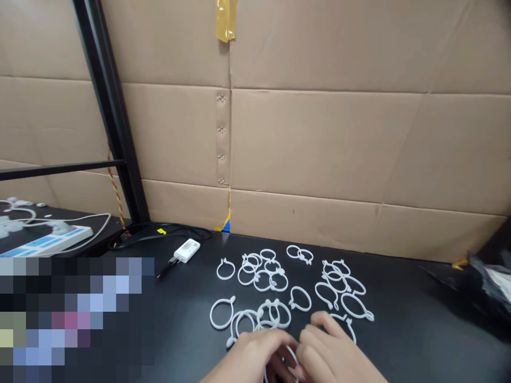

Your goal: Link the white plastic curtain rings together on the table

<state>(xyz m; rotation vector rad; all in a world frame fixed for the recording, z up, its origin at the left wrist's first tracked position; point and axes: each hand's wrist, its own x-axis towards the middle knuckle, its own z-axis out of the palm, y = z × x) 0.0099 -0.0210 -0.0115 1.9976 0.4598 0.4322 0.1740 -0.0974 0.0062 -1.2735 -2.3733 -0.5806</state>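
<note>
Several white plastic rings (pixel 266 279) with small tabs lie scattered on a black table (pixel 399 324). Both my hands are at the bottom edge of the view, close together over the nearest rings. My left hand (pixel 249 356) has its fingers curled around a white ring (pixel 288 357) that shows between the two hands. My right hand (pixel 331 354) is also curled with its fingertips on that same ring. More rings (pixel 343 298) lie just beyond my right hand.
A white adapter (pixel 187 250) with a black cable lies at the table's back left. A white power strip (pixel 43 239) sits further left behind a black metal post (pixel 114 122). Cardboard walls (pixel 319 149) close off the back. A black plastic bag (pixel 487 284) lies at the right.
</note>
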